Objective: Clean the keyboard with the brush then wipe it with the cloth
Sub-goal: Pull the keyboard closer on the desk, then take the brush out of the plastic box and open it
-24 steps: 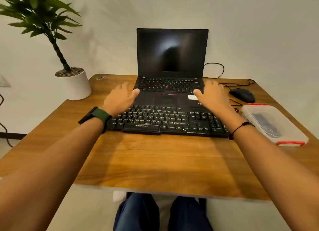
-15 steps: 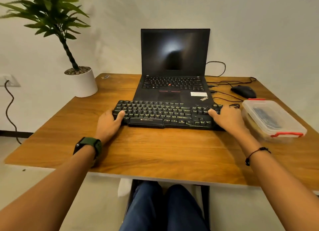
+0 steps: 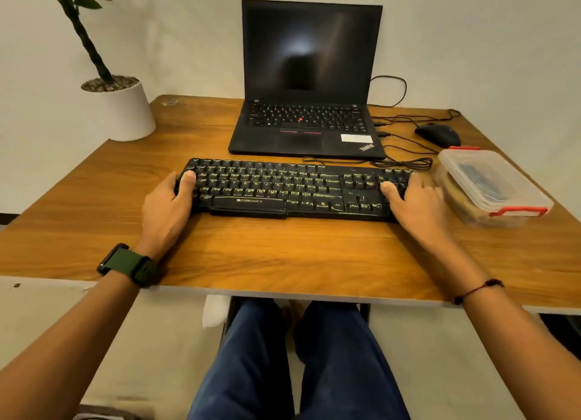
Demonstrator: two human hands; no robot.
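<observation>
Since the earlier frames the keyboard has come off the laptop's palm rest toward the near edge of the tabletop, and now lies flat in front of the laptop.

At the far left corner stands a potted plant. The left hand grips the keyboard's left end, thumb on the keys, fingers hidden behind the edge. The right hand holds the right end likewise, thumb on top. Gripping both ends probably keeps it level while it is placed.

Toward the right edge sit a mouse and a clear lidded box, probably holding the brush and cloth; its contents are unclear.
</observation>
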